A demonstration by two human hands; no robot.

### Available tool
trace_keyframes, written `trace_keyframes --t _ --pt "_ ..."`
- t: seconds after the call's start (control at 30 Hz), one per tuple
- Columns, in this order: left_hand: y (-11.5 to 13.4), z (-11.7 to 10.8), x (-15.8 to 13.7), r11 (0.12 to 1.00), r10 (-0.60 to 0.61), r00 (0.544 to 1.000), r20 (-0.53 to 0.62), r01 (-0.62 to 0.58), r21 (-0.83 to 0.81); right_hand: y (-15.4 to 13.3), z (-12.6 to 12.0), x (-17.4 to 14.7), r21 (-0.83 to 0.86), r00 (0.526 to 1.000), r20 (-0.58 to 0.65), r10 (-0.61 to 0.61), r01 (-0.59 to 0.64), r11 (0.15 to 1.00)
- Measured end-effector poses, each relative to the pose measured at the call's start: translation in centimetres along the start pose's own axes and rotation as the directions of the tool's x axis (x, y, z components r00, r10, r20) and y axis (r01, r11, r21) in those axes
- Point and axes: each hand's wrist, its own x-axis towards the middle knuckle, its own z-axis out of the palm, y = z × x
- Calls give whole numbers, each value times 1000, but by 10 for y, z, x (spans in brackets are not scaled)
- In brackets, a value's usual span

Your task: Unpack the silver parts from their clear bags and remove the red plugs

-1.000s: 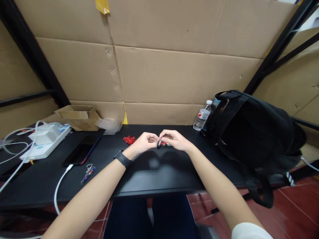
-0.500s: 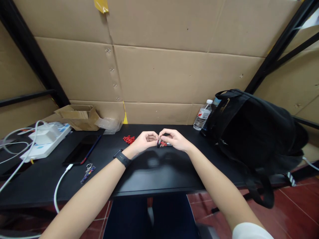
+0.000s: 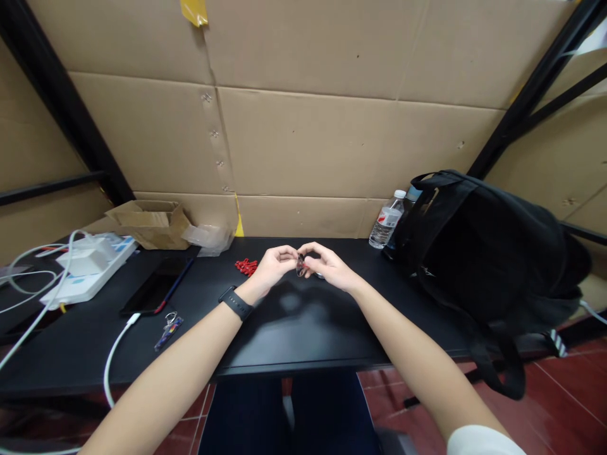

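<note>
My left hand (image 3: pixel 279 265) and my right hand (image 3: pixel 327 265) meet above the black table, fingers closed in a pinch. Between the fingertips is a small, thin, roundish dark piece (image 3: pixel 300 265), shiny and partly see-through. A bit of red shows beside it at the right fingers, though its shape is mostly covered. Under the right hand a small pale round thing (image 3: pixel 319 275) peeks out, too hidden to name. To the left of my left hand lies a heap of small red clasp-like pieces (image 3: pixel 246 266).
On the left are a phone (image 3: pixel 154 285) with a white cable, a keychain (image 3: pixel 169 332), a white power strip (image 3: pixel 88 272), an open cardboard box (image 3: pixel 164 230) and a clear plastic bag (image 3: pixel 209 237). A water bottle (image 3: pixel 387 220) and black backpack (image 3: pixel 493 253) stand at right.
The dark piece has been turned, so more of its flat face shows. Less of the red part is visible now. Both hands have shifted only slightly.
</note>
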Motion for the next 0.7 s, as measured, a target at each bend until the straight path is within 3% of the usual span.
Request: trace_keyframes --t 0.13,0.3,0.47,0.57,0.7 --pt "1 -3 2 995 28 998 -54 -23 96 4 6 -1 -186 993 -71 -99 84 979" --pt "5 -10 3 962 55 998 -13 -49 268 -3 7 -1 -417 980 -100 -171 115 902" --pt "22 -37 3 784 115 992 -60 -53 619 -2 -7 0 -472 978 -161 -136 45 881" --pt "28 -66 4 691 51 997 64 -82 718 4 -23 0 -516 980 -181 -89 -18 856" --pt "26 -106 4 509 -132 964 230 -133 851 6 -44 -3 -690 980 -188 -68 -83 719"
